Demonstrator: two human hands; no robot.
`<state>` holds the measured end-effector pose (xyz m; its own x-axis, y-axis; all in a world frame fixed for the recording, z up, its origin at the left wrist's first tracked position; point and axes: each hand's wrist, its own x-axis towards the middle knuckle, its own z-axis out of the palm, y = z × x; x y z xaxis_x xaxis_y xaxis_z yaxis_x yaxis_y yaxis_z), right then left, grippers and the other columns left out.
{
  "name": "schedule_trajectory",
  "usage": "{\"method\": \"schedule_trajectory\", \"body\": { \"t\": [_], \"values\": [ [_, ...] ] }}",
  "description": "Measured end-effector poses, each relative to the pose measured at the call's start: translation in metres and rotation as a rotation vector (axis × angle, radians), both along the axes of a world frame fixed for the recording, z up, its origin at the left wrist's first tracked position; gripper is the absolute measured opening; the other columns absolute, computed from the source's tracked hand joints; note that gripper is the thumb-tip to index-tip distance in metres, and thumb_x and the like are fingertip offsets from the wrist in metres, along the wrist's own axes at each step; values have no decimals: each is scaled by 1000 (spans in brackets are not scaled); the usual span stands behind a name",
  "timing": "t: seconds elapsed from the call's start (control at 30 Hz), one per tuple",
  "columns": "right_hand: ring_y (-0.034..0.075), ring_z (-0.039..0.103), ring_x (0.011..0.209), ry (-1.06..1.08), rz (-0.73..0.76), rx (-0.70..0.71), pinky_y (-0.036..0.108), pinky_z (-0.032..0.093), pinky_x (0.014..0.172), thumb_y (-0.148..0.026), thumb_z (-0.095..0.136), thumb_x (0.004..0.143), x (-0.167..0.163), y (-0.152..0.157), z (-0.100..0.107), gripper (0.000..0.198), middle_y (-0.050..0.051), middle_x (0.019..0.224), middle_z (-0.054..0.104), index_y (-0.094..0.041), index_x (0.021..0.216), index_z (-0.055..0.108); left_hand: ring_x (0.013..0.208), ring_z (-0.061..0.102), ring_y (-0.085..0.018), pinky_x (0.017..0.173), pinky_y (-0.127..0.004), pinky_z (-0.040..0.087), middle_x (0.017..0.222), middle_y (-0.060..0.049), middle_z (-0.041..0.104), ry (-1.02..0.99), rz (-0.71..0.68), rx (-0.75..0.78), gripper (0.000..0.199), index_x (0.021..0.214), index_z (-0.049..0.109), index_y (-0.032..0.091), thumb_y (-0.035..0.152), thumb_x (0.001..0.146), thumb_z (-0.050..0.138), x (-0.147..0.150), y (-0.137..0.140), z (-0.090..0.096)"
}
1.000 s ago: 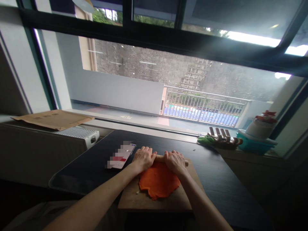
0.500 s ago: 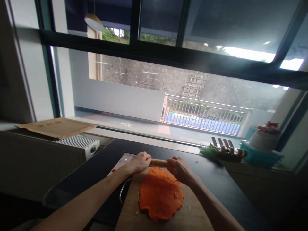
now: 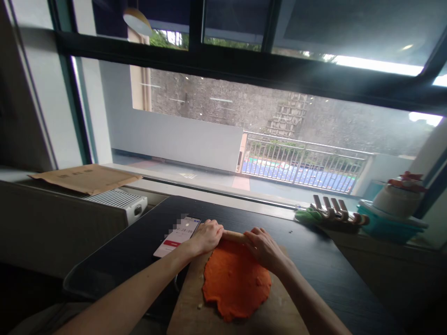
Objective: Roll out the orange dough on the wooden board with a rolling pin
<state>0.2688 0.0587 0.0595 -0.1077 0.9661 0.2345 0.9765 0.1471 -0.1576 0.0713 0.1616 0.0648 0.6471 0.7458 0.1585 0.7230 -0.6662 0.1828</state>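
A wooden rolling pin [image 3: 233, 236] lies across the far edge of a flat orange sheet of dough [image 3: 237, 281]. My left hand [image 3: 208, 236] is closed round its left end, and my right hand [image 3: 262, 246] grips the right end. The sheet is roughly round, with a ragged, notched edge at the lower left and a few small lumps on its surface. Under it is a wooden board [image 3: 190, 307]. Just left of my left hand, a phone [image 3: 179, 236] showing a running timer lies on the table.
The dark table [image 3: 115, 260] reaches to the window sill. Along the sill stand a green cloth [image 3: 309, 215], a rack with curved pieces [image 3: 337, 214], and a teal box [image 3: 389, 223] with a white jar [image 3: 398, 200]. At left, a brown envelope [image 3: 91, 177] rests above a white vented appliance [image 3: 134, 207].
The rolling pin has come slightly nearer, now over the dough's far edge. Both hands moved with it. The view has shifted a little, and more of the phone shows.
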Motion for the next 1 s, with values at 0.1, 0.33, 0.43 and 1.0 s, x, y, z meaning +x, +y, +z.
{"method": "schedule_trajectory", "body": {
  "t": [0.1, 0.33, 0.43, 1.0],
  "values": [
    [19, 50, 94, -89, -44, 31, 29, 35, 81, -21, 40, 95, -8, -7, 0, 22, 6, 99, 58, -23, 104, 60, 107, 55, -23, 95, -36, 40, 114, -11, 65, -69, -45, 90, 44, 118, 59, 17, 29, 95, 24, -6, -9, -8],
    [17, 51, 91, -63, -32, 28, 26, 35, 73, -24, 45, 93, -6, -5, 24, 21, 2, 96, 60, -27, 108, 60, 93, 65, -24, 84, -41, 45, 95, -6, 72, 104, -28, 15, 42, 92, 67, 25, 36, 93, 26, -7, -6, 38],
    [17, 51, 90, -35, 19, 70, 26, 34, 73, -25, 46, 93, -4, -2, 32, 22, 2, 96, 59, -27, 110, 60, 96, 65, -25, 85, -42, 45, 101, -7, 71, 83, 25, 36, 48, 95, 66, 25, 38, 94, 20, 0, 1, 53],
    [19, 59, 88, 154, -404, -60, 29, 39, 76, -26, 33, 94, -2, 7, -1, 32, 10, 97, 60, -17, 96, 64, 116, 53, -25, 97, -44, 39, 119, -10, 64, 98, -42, 47, 42, 103, 61, 21, 40, 95, 25, 15, -22, 5]
  ]
}}
